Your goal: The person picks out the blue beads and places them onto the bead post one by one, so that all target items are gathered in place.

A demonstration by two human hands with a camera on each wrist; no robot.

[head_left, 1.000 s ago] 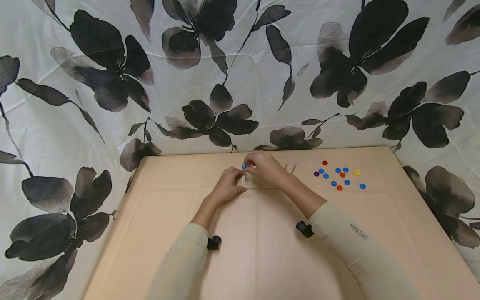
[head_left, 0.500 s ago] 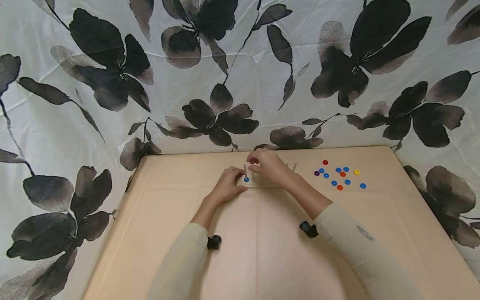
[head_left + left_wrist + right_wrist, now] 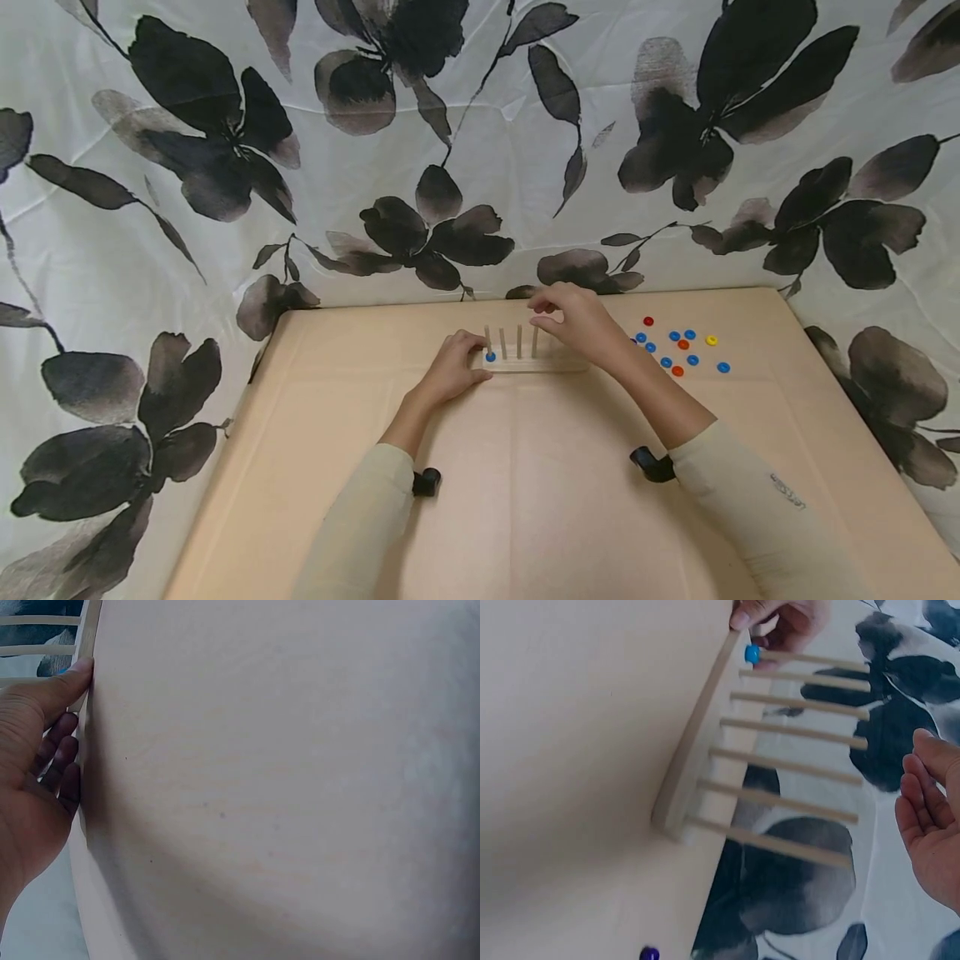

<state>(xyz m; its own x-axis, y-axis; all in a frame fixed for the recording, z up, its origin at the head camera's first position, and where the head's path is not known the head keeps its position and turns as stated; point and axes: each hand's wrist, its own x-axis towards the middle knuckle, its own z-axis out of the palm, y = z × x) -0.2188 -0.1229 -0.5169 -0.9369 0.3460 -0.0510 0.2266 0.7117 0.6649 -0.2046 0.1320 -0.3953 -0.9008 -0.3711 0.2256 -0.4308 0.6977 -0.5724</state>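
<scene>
A wooden peg rack (image 3: 532, 366) stands near the far edge of the table, with several thin upright pegs in a row. One blue bead (image 3: 491, 357) sits at the foot of its leftmost peg; the right wrist view shows this blue bead (image 3: 752, 654) too. My left hand (image 3: 452, 367) grips the rack's left end, its thumb on the near side in the left wrist view. Above the right part of the rack hovers my right hand (image 3: 581, 325), which holds nothing. Its fingers are loosely bent, apart from the pegs (image 3: 795, 731).
Loose beads lie to the right of the rack: several blue beads (image 3: 692, 360), a few red or orange ones, a yellow bead (image 3: 712, 340) and a purple bead (image 3: 650, 952). A flower-patterned cloth (image 3: 337, 167) hangs behind the table (image 3: 510, 483).
The blue bead has left my right fingers and dropped down the leftmost peg. My right hand has since moved right, uncovering more pegs. My left hand stays at the rack's end.
</scene>
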